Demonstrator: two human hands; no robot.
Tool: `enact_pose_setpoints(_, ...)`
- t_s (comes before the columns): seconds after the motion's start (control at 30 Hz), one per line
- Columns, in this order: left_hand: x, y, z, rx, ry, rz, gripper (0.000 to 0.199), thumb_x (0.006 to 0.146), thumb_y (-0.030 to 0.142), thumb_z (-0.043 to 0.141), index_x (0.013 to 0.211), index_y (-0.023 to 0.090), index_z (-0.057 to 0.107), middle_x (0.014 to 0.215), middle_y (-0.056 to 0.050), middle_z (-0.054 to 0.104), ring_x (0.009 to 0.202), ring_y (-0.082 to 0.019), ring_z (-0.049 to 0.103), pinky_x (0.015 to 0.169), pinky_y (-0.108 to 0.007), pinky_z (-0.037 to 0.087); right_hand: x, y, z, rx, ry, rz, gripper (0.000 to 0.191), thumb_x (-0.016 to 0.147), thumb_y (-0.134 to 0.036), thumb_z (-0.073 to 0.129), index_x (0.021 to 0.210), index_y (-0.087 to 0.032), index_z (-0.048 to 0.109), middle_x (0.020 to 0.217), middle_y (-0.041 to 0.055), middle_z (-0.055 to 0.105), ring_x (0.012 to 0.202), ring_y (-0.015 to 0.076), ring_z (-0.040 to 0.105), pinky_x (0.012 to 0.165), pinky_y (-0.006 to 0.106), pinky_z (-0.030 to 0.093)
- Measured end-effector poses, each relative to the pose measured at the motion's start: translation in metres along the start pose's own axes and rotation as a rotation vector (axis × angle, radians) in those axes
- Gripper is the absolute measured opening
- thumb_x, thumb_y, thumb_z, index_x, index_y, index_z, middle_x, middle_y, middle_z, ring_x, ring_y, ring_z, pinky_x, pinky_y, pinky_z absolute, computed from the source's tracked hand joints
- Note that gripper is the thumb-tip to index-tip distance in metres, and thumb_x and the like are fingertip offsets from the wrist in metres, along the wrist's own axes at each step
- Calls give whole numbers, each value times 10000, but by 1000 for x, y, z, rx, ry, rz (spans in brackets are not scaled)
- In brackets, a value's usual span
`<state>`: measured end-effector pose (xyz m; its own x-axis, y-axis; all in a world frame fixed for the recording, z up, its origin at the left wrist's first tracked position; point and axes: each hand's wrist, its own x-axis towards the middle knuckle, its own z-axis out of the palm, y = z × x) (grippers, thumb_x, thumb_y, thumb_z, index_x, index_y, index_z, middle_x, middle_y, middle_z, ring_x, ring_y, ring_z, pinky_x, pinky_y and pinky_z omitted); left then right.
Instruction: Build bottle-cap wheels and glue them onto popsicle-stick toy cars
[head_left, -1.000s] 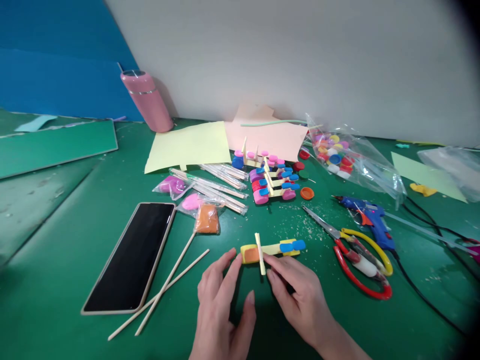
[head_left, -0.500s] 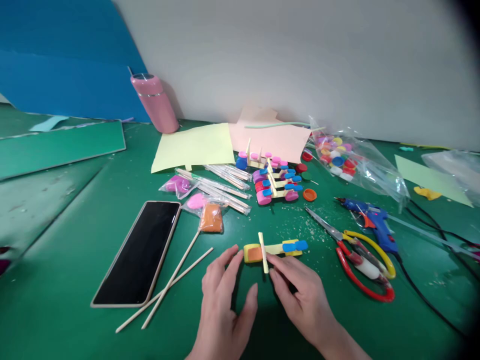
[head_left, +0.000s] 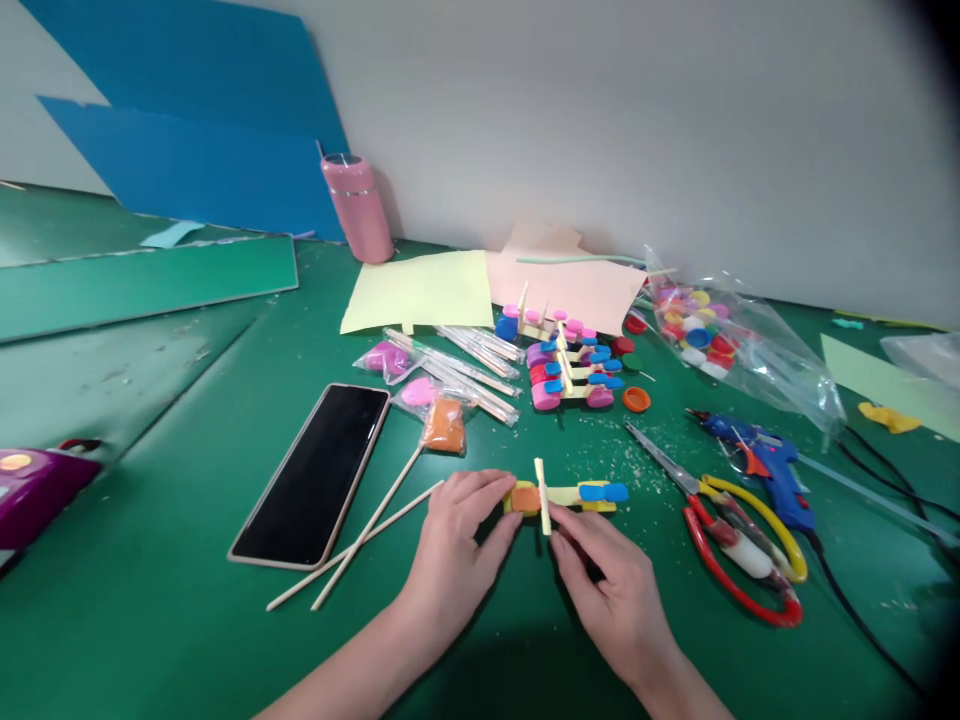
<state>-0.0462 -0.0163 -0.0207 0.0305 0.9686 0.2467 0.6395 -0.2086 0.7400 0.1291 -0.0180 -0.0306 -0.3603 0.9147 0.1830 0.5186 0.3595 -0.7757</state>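
Observation:
A small craft model point(head_left: 564, 495) of pale wooden stick and yellow clay lies lengthwise between my hands. It has an orange patch on its left end, blue pieces on its right end and a short pale stick point(head_left: 542, 496) set crosswise. My left hand point(head_left: 459, 540) pinches the yellow left end between thumb and fingers. My right hand point(head_left: 613, 580) is closed, its fingertips at the model's near side beside the crosswise stick. Beyond them stand several similar models point(head_left: 574, 375) with pink, purple and blue parts.
Left are a phone point(head_left: 315, 475), crossed wooden sticks point(head_left: 375, 535) and bagged orange clay point(head_left: 445, 427). Right lie scissors point(head_left: 739, 540), a blue glue gun point(head_left: 772, 465) with its cord, and a bag of coloured caps point(head_left: 701, 325). A pink bottle point(head_left: 360, 210) stands behind.
My left hand has closed from an open pose onto the model's yellow end. My right hand stays at the model. The view has shifted left, showing a purple object at the left edge.

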Motion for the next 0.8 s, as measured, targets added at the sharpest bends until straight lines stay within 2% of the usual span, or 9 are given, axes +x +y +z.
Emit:
enact_pose_setpoints(0.2, 7, 3, -7, -128, -17, -51, 190, 734, 158, 600, 913, 193, 653, 880, -54, 673, 824, -188, 601, 735, -351, 506, 0, 0, 1, 26, 9, -13, 332, 843, -154, 458, 1157, -211, 549, 919, 69, 622, 822, 178, 604, 734, 281, 490)
enact_pose_setpoints(0.4, 10, 4, -9, -141, -35, -100, 181, 714, 153, 613, 886, 169, 668, 848, -61, 672, 814, -193, 604, 732, -347, 506, -1, 1, 1, 32, 0, -5, 331, 838, -145, 461, 1151, -200, 554, 936, 71, 621, 834, 175, 605, 735, 270, 491)
enact_pose_setpoints(0.57, 8, 4, -7, -144, -52, -84, 230, 712, 158, 614, 939, 154, 653, 908, -85, 658, 852, -208, 603, 771, -373, 489, 1, 1, 1, 27, 8, -25, 322, 843, -153, 456, 1145, -199, 557, 933, 73, 631, 842, 178, 609, 748, 279, 496)
enact_pose_setpoints(0.8, 10, 5, -6, -139, -72, -79, 225, 707, 176, 623, 929, 198, 649, 922, -70, 645, 873, -214, 598, 775, -387, 481, 1, 0, 0, 40, 5, -18, 332, 847, -154, 448, 1159, -210, 548, 952, 75, 625, 847, 177, 607, 745, 280, 497)
